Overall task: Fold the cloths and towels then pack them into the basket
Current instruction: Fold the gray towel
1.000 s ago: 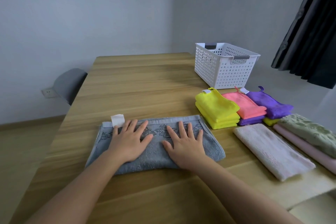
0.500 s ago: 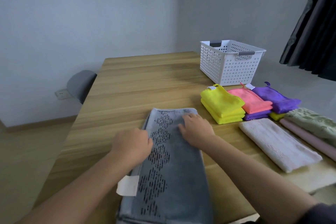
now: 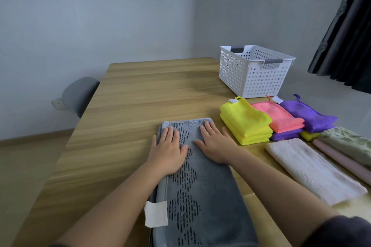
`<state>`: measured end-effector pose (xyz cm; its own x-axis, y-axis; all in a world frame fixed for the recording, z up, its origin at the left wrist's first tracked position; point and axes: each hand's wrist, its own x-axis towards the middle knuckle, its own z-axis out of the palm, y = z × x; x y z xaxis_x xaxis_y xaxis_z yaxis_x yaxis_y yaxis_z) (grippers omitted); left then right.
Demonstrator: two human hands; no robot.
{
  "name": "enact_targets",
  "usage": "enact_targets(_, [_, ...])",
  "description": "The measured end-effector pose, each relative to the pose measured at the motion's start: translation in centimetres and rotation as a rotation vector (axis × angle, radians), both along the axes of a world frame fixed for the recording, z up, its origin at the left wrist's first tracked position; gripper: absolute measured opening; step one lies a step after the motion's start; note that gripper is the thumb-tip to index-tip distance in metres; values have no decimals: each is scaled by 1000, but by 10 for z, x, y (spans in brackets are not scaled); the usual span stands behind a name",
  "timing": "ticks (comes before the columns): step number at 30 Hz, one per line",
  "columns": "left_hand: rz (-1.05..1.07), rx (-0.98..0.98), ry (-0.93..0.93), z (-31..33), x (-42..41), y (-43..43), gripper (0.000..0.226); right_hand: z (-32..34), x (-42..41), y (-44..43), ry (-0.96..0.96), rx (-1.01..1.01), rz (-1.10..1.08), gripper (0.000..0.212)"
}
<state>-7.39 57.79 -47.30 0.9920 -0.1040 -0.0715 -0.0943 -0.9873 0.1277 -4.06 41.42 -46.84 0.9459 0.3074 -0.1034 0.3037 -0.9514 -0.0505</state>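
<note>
A grey padded chair (image 3: pixel 80 96) peeks out at ten o'clock from the hands, beside the long wooden table (image 3: pixel 140 96). A small white tag (image 3: pixel 156 214) sticks out at seven o'clock. It belongs to the grey-blue fluffy towel with dark diamond shapes (image 3: pixel 200 196). This towel lies on the table right in front of the person, folded into a long strip that runs from six o'clock up to twelve o'clock. The left hand (image 3: pixel 167 152) lies flat on the far part of the strip, palm down, with its fingers straight and close together and the thumb a bit out. The right hand (image 3: pixel 216 144) lies flat just beside it, fingers straight and a little spread. Neither hand pinches anything. I think this is the smoothing step, where the hands press the strip flat. At two o'clock sit small folded cloths: a yellow stack (image 3: pixel 246 124), a pink cloth (image 3: pixel 281 118) and a purple cloth (image 3: pixel 307 114). The white plastic basket with little holes (image 3: pixel 253 78) stands at one o'clock, and I cannot see its bottom. A folded pale pink towel (image 3: pixel 313 170) lies at three o'clock. Next, I think, the strip needs to get shorter. The fingers must pinch one short end, lift it, and lay it on the other end with the corners matching.
</note>
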Motion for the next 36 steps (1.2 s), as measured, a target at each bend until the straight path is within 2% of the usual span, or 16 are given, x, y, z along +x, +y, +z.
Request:
enact_targets(4, [43,-36,-20,-2,24,-15,64,9,31,-1,-69,-125,-20,61])
enact_targets(9, [85,-46,-61,1,59,-13,62,7,50,7,-51,49,8,63])
enact_targets(13, [93,-85,-47,-6,79,-6,63,-6,63,5,-10,80,-44,70])
enact_targets(19, [80,-114,-100,-12,90,-4,63,-9,69,6,-42,117,-58,70])
enact_targets(22, [76,-189,-144,-11,88,-3,60,-9,68,5,-70,140,-52,69])
enact_targets(27, [114,-336,-252,6,63,1,50,1,53,-3,-147,239,-21,60])
enact_targets(31, [9,-429,-303,27,21,1,51,9,16,-15,-183,293,49,57])
enact_targets(34, [-122,-415,-327,32,-23,-4,53,12,-21,-26,-154,289,92,57])
enact_targets(36, [-216,-330,-336,28,-55,-8,58,14,-47,-32,-148,290,122,58])
